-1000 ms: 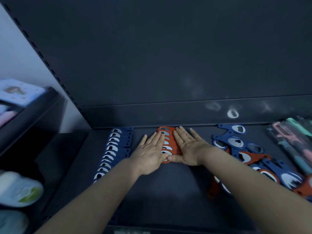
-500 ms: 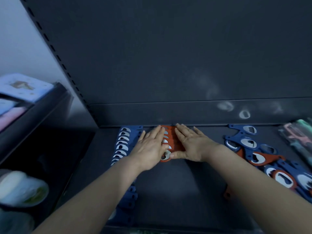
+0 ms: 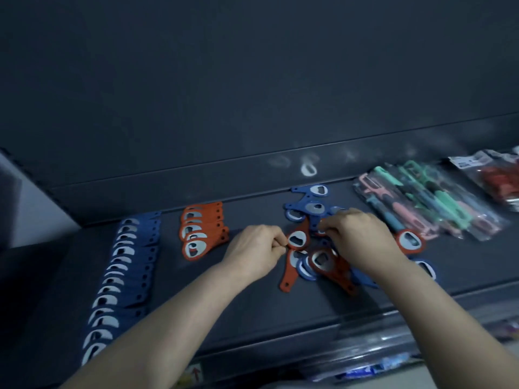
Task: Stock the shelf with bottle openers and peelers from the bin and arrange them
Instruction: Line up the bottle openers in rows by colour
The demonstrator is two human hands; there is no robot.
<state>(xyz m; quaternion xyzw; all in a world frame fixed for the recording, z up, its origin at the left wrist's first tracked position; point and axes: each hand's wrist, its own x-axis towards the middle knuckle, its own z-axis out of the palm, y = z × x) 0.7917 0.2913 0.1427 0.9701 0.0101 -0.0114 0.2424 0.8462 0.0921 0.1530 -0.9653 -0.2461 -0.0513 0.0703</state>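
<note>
My two arms come in from 6 o'clock, over the front lip [image 3: 280, 346] of the dark shelf [image 3: 252, 307]. At 8 o'clock a long blue row [image 3: 123, 273] of bottle openers lies on the shelf. Each one laps over the next, and the row runs from the front up toward 10 o'clock. In the middle my left hand [image 3: 254, 249] has its fingers curled. Its thumb and fingertips pinch one red opener [image 3: 297, 240] by the rim of its round head. Just to the 3 o'clock side, my right hand [image 3: 356, 237] sits on top of the loose pile [image 3: 323, 261] of red and blue openers, which lie across each other in a jumble. Its fingers curl down into the pile, but I cannot tell if they grip anything. At 3 o'clock from that hand a lone opener [image 3: 410, 241], also red, lies flat right by the near end of the peeler bags. At 10 o'clock from my left hand sits a short red row [image 3: 200, 231], neat and lapped like the blue one. Farther back, at 12 o'clock from the pile, a few blue openers [image 3: 314, 192] lie spread about. At 2 o'clock the peelers [image 3: 427, 203], pink, green and blue, lie side by side in clear bags. Past them, at the far edge, is a bag of red things [image 3: 500, 175], too blurry to name. Behind it all stands the dark back wall [image 3: 252, 94], with a white ring mark [image 3: 309, 168] low on it.
</note>
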